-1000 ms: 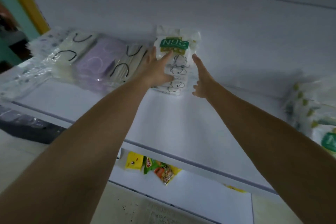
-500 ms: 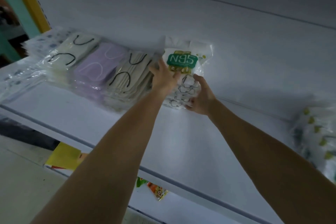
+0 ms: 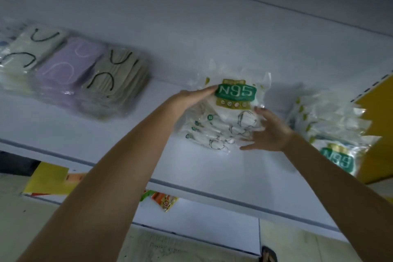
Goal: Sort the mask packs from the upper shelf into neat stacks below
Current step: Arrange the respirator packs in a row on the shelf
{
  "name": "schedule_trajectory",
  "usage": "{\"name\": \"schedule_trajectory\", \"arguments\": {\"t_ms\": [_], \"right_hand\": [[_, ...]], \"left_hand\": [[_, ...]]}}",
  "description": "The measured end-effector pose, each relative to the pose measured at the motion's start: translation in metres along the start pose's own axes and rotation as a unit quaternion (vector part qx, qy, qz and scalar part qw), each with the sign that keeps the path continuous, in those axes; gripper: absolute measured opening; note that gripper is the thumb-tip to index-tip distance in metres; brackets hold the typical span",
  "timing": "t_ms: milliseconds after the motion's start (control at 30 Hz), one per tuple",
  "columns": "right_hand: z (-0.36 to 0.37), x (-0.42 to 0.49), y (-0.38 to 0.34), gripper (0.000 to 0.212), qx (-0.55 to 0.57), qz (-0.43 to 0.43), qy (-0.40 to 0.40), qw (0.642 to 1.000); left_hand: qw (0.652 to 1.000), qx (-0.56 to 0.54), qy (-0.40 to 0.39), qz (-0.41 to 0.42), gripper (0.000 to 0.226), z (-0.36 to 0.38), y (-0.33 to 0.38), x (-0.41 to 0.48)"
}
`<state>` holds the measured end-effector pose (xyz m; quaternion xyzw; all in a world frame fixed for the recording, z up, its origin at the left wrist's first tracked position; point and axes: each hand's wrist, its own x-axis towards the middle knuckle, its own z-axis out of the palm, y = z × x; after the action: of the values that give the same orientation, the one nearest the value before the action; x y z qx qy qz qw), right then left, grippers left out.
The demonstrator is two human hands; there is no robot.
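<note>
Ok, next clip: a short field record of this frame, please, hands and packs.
left hand: flat against the left side of the N95 stack
right hand: fingers spread on its right side
N95 stack: on the upper shelf, between both hands
other packs: second N95 pile at right; purple masks and beige masks at left
lower shelf: snack packet visible

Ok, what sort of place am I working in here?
Probably a small shop. A white display shelf holds stacks of clear-wrapped N95 mask packs and clear-wrapped purple and beige mask packs, and bright orange and yellow packets lie on the shelf below.
</note>
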<state>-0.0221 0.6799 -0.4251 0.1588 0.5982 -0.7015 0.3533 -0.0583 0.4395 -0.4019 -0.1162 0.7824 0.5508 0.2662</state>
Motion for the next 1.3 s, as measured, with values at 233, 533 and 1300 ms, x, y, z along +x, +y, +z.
{"name": "schedule_trajectory", "arguments": {"t_ms": [233,533,1300], "right_hand": [[0.034,-0.005,0.01,0.099,-0.008,-0.022,-0.069,0.997],[-0.019,-0.063,-0.004,0.013,-0.132,-0.188,0.21,0.95],[-0.044,-0.006,0.046,0.019,0.098,-0.202,0.257,0.94]], "left_hand": [[0.983,-0.163,-0.086,-0.02,0.111,0.019,-0.045,-0.004],[0.946,-0.157,-0.146,0.244,0.084,0.072,0.005,0.014],[0.914,-0.334,0.095,0.208,0.058,0.138,0.011,0.111]]}}
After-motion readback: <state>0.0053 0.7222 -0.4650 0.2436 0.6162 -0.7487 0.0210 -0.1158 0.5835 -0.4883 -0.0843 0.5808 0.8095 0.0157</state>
